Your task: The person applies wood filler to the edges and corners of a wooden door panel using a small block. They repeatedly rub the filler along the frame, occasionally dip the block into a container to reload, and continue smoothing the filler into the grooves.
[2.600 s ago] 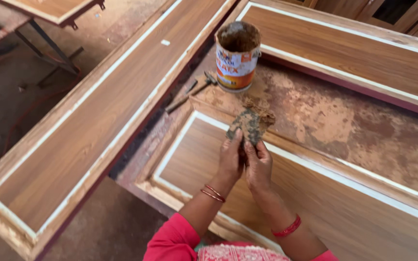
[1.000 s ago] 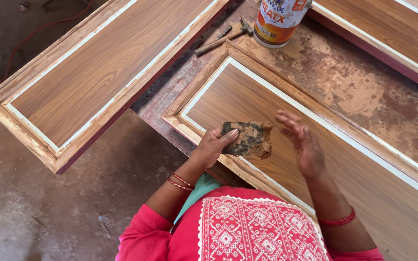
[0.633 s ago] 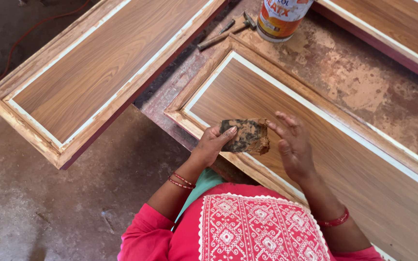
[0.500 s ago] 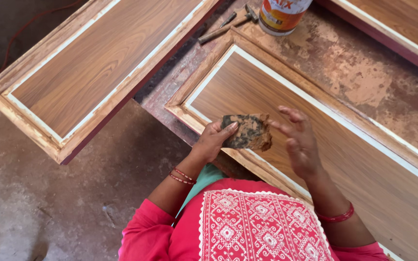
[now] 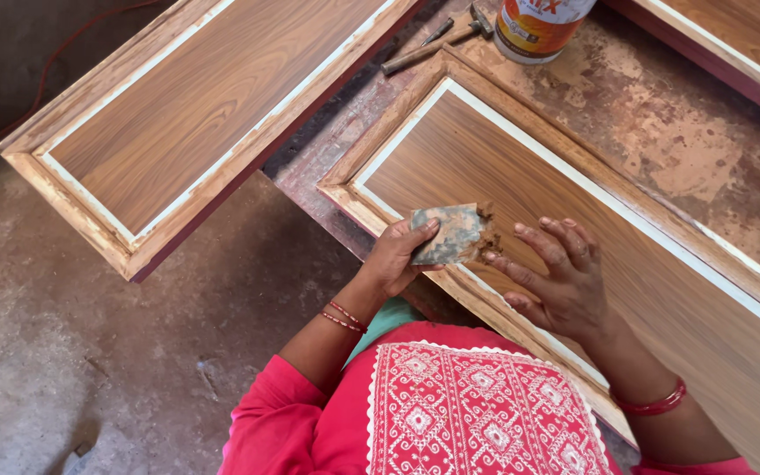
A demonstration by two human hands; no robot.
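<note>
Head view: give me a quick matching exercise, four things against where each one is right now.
Things:
1. left hand
2. right hand
3. tin can
4. hammer

Places:
A. at the top edge, on the stained bench
B. open, fingers spread, beside the putty pad
C. lying by the corner of the near door panel
D. gripping the putty pad

Pairs: 1-D, 2-B, 3-A, 4-C

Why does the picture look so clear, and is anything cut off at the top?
Head view: soft, even daylight, no glare; the left hand, its sandpaper piece and the right hand look sharp; the adhesive can is cropped by the top edge; the hammer lies in dimmer shade.
</note>
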